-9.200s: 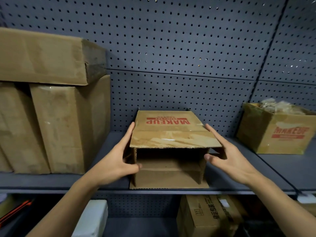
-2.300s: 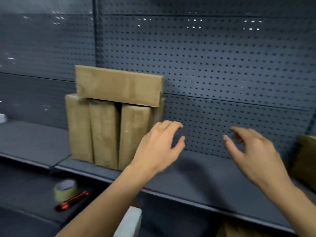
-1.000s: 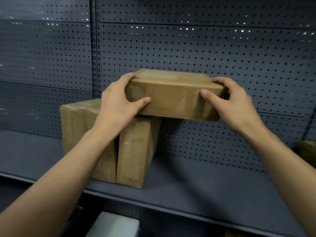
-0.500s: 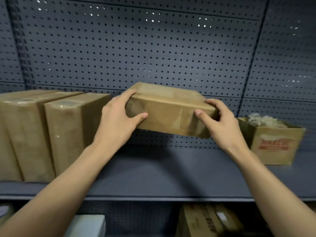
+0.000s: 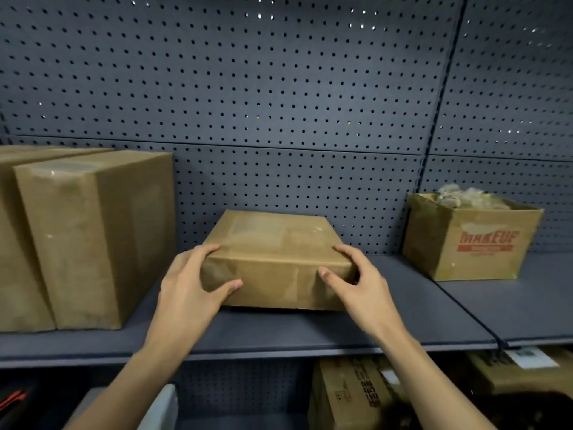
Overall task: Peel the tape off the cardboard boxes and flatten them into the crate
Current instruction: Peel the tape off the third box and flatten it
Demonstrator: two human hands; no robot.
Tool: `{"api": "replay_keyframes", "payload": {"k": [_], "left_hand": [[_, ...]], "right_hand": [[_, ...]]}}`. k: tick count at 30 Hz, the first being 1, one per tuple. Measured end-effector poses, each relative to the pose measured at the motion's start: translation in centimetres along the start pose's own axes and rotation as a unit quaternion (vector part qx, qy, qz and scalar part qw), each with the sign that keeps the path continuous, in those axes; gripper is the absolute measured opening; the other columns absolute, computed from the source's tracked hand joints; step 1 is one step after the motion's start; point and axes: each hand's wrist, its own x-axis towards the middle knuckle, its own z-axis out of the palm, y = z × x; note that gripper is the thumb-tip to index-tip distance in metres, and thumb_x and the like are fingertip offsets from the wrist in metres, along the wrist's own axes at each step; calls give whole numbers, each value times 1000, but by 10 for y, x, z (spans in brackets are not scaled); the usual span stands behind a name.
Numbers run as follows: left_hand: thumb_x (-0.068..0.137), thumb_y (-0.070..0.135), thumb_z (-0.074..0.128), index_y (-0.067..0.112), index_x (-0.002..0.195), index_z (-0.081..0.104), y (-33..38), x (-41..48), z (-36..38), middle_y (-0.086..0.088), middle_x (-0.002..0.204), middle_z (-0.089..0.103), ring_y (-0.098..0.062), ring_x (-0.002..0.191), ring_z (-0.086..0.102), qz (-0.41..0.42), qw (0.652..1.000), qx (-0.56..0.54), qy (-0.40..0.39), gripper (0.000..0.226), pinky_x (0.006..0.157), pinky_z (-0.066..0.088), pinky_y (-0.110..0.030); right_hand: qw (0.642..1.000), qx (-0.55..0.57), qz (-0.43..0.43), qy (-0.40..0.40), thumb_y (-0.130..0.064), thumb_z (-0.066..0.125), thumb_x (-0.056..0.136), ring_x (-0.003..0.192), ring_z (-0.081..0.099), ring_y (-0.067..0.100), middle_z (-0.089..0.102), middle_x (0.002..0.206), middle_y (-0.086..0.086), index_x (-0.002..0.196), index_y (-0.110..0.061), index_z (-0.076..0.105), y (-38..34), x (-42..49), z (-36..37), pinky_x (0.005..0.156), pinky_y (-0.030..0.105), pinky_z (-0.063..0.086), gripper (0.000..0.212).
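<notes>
A flat, taped-up cardboard box [image 5: 276, 259] lies on the grey shelf [image 5: 310, 333] in the middle of the view. My left hand [image 5: 192, 290] grips its near left corner, thumb on the front face and fingers over the top edge. My right hand [image 5: 356, 283] grips the near right corner the same way. Brown tape covers the box's top and front. No crate shows in this view.
Tall sealed cardboard boxes [image 5: 90, 237] stand on the shelf at the left. An open box marked MAKEUP [image 5: 471, 240], filled with crumpled tape, sits at the right. A perforated back panel [image 5: 279, 88] rises behind. More boxes [image 5: 356, 395] lie on the lower shelf.
Both hands lifted the flat box off the stack of upright boxes, carried it to the right and lowered it onto the shelf. The earlier open box is gone from this spot.
</notes>
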Motion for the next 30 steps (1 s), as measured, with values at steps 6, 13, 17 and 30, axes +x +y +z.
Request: {"api": "replay_keyframes", "payload": {"k": [6, 13, 17, 30], "left_hand": [[73, 45, 83, 43, 113, 45, -6, -5, 4, 6, 124, 42, -12, 97, 48, -28, 998, 25, -49, 55, 85, 44, -33], [73, 59, 76, 38, 108, 42, -10, -9, 2, 11, 123, 33, -15, 99, 49, -34, 994, 70, -79, 53, 84, 52, -45], [83, 72, 54, 26, 100, 51, -2, 4, 2, 8, 124, 39, -18, 118, 42, 45, 988, 139, -53, 49, 81, 44, -39], [95, 66, 21, 31, 126, 69, 7, 25, 54, 3, 131, 66, -23, 122, 62, 184, 937, 294, -48, 66, 89, 55, -39]], "right_hand": [[999, -25, 14, -31, -59, 68, 81, 111, 54, 15, 60, 115, -20, 125, -53, 49, 15, -4, 2, 86, 32, 51, 48], [998, -37, 15, -41, -60, 67, 81, 126, 47, 16, 56, 126, -17, 131, -56, 44, 16, -9, 4, 101, 39, 47, 55], [997, -64, 8, -49, -50, 75, 78, 128, 43, 15, 46, 140, -12, 138, -55, 33, 14, -16, 7, 105, 41, 44, 73], [990, -114, -63, 57, -38, 74, 79, 135, 42, 6, 44, 148, -16, 142, -34, 46, 16, -28, 26, 114, 38, 37, 69]]}}
